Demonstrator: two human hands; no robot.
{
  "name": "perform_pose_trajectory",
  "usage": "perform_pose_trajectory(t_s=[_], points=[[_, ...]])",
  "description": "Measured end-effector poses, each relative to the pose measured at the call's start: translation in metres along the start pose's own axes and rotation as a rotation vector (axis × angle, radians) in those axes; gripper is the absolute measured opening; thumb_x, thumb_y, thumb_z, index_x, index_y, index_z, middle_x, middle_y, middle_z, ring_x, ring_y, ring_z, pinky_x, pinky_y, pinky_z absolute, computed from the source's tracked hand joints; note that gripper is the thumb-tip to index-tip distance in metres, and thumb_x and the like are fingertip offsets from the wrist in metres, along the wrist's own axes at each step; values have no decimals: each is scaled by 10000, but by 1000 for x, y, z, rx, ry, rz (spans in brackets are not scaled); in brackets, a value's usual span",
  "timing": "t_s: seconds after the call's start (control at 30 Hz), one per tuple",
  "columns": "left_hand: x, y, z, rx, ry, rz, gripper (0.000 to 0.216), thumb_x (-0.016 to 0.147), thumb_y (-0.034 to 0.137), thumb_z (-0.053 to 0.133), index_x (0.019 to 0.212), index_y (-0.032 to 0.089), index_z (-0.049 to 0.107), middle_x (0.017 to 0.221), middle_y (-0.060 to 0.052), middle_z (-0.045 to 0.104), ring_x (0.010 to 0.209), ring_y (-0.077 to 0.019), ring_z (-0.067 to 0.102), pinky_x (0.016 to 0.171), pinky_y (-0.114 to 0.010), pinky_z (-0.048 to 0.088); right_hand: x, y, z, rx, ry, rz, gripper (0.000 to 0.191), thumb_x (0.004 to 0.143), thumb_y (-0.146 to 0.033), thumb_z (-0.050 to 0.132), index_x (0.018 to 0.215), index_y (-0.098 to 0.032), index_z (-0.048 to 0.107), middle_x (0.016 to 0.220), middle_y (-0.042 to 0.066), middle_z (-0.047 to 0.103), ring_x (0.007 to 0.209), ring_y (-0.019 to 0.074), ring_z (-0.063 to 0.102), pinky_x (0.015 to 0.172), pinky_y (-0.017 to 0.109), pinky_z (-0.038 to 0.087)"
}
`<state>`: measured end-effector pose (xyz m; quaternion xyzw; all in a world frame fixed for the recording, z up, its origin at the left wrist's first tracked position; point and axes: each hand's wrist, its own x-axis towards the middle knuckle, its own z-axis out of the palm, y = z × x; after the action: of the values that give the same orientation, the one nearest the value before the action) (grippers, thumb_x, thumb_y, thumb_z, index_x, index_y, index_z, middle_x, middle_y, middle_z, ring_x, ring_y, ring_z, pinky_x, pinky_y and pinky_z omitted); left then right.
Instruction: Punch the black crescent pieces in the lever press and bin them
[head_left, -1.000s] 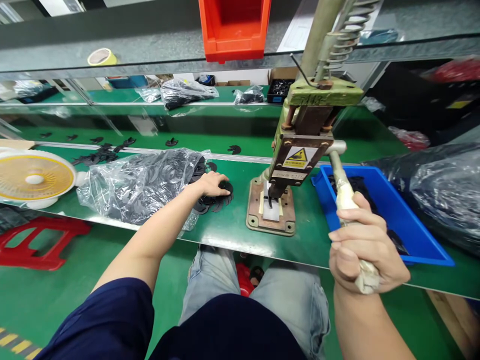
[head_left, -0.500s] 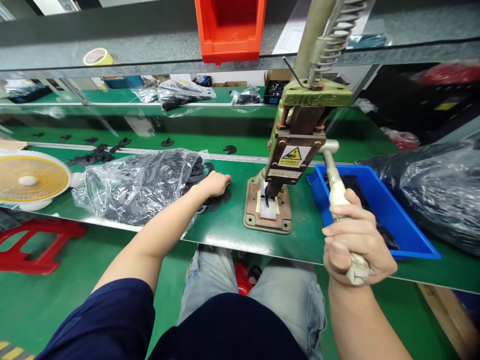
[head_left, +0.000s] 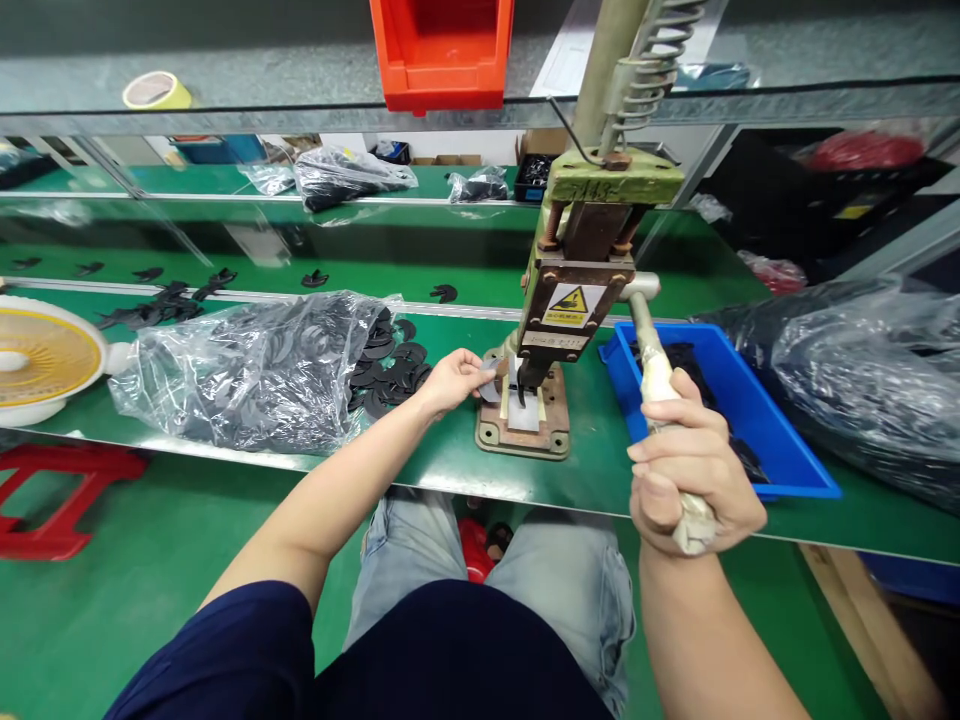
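Observation:
My left hand (head_left: 454,380) pinches a small dark flat piece (head_left: 491,388) at the left edge of the press base (head_left: 523,432). A pile of black flat parts (head_left: 390,362) lies just left of it, spilling from a clear plastic bag (head_left: 247,370). My right hand (head_left: 694,470) is wrapped round the taped lever handle (head_left: 660,385) of the green hand press (head_left: 589,250). The press punch hangs just above the white plate on the base.
A blue tray (head_left: 757,420) with black parts stands right of the press, and a big plastic bag (head_left: 862,370) beyond it. A yellow fan (head_left: 37,360) sits at the far left. An orange bin (head_left: 439,50) and a tape roll (head_left: 156,90) rest on the upper shelf. A red stool (head_left: 60,490) stands on the floor.
My left hand left the pile of black parts and moved right to the press base with one piece pinched in it. My right hand stayed on the lever.

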<state>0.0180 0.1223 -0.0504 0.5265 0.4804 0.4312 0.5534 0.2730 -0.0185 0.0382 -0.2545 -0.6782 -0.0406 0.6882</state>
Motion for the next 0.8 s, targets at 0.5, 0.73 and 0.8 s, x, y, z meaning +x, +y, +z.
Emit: perform_pose_trajectory(t_s=[0.5,0.73,0.8], points=[[12,9,9,37,-164,12,295,825,328,873,938,138,678,739,5,678,522,-69,583,509,-199,501,-1,0,-1,10,-10,8,99,774,-217,664,680,-247,648,684,-21,685,919,269,737,1133,686,533],[10,-2,12,68,-172,37,283,852,331,855,862,133,655,674,17,646,513,-74,607,515,-185,476,-3,2,-1,-21,-1,11,124,808,-267,664,687,-271,643,687,-42,675,929,247,741,1147,659,539],[10,-1,11,76,-189,38,302,850,353,858,858,130,654,669,12,654,497,-78,606,494,-183,452,-3,3,-1,-7,-1,-2,129,812,-270,669,686,-263,641,687,-39,673,933,246,740,1145,657,538]])
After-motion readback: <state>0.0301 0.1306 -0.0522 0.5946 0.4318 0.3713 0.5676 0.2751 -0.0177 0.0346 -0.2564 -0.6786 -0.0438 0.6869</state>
